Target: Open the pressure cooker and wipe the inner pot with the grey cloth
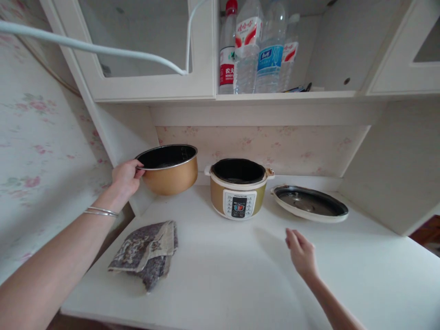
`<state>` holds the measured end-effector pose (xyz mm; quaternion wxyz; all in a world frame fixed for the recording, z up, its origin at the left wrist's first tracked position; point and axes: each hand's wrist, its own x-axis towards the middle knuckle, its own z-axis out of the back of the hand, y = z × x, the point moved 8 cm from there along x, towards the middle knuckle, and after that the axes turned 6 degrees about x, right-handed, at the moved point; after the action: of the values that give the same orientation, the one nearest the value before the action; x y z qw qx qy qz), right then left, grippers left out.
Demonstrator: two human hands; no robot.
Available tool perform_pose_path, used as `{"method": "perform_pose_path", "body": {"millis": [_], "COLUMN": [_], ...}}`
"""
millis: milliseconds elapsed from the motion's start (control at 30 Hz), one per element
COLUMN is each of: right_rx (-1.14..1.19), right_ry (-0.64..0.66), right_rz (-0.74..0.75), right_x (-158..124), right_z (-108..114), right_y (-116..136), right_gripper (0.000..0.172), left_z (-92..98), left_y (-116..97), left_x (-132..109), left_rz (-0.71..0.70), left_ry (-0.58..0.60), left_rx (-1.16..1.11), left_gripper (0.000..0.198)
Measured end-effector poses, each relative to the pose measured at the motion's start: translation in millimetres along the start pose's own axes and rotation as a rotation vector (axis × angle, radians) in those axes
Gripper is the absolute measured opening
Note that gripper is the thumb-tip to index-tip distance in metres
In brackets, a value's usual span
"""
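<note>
My left hand [128,178] grips the rim of a gold inner pot [171,176] with a black inside. The pot is raised above the counter, left of the cooker. In the middle stands the rice cooker body [217,195], its top uncovered and dark inside, with a control panel in front. To its right lies the cooker lid [311,201], its dark inner side up. Over the counter in front of the lid is my right hand [303,253], fingers curled together, with nothing visible in them and touching neither lid nor cooker.
A folded grey-brown patterned cloth [147,252] lies on the white counter [233,275] at the left. Overhead, several plastic bottles [248,46] stand in an open cabinet section. A white cable [103,48] hangs across the upper left. Side panels bound the counter.
</note>
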<state>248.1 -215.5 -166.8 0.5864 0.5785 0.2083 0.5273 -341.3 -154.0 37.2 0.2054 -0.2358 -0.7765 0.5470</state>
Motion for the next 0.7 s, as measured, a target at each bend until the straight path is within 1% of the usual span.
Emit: {"method": "perform_pose_path", "body": {"millis": [67, 100, 167, 200, 267, 300, 333, 367, 400, 467, 533, 600, 633, 700], "right_rx": [0.001, -0.003, -0.051, -0.068, -0.053, -0.055, -0.074, -0.109, -0.141, -0.243, -0.326, -0.374, -0.396, -0.456], "right_ry": [0.296, 0.445, 0.719, 0.810, 0.955, 0.996, 1.015, 1.010, 1.006, 1.009, 1.013, 1.007, 1.004, 0.988], "right_rz": [0.134, 0.212, 0.414, 0.535, 0.772, 0.833, 0.850, 0.841, 0.836, 0.811, 0.806, 0.825, 0.844, 0.879], "right_x": [-28, -46, -90, -113, -161, -180, -195, -205, -213, -223, -226, -224, -222, -216], "right_z": [-66, -101, -167, -195, -247, -271, -294, -315, -333, -364, -381, -384, -381, -367], "right_y": [49, 75, 128, 153, 196, 210, 218, 223, 226, 223, 217, 210, 206, 199], "right_gripper": [0.044, 0.042, 0.040, 0.037, 0.022, 0.022, 0.035, 0.049, 0.060, 0.074, 0.076, 0.068, 0.061, 0.047], "left_z": [15.9, 23.3, 36.4, 41.7, 48.8, 51.2, 53.3, 55.6, 57.9, 62.1, 64.9, 67.2, 68.5, 72.9], "left_y": [8, 13, 22, 26, 35, 39, 43, 47, 51, 60, 70, 78, 82, 89], "left_x": [6, 8, 9, 8, 7, 7, 7, 8, 10, 13, 17, 19, 19, 16], "left_rz": [-0.019, -0.026, -0.036, -0.040, -0.044, -0.042, -0.040, -0.037, -0.031, -0.010, 0.021, 0.043, 0.049, 0.054], "left_ry": [0.004, 0.003, 0.000, 0.002, 0.022, 0.031, 0.034, 0.028, 0.017, -0.003, 0.004, 0.033, 0.047, 0.054], "left_rx": [0.054, 0.082, 0.131, 0.153, 0.185, 0.191, 0.190, 0.181, 0.170, 0.150, 0.122, 0.102, 0.097, 0.104], "left_gripper": [0.022, 0.021, 0.020, 0.021, 0.023, 0.024, 0.024, 0.023, 0.023, 0.023, 0.026, 0.028, 0.028, 0.028]}}
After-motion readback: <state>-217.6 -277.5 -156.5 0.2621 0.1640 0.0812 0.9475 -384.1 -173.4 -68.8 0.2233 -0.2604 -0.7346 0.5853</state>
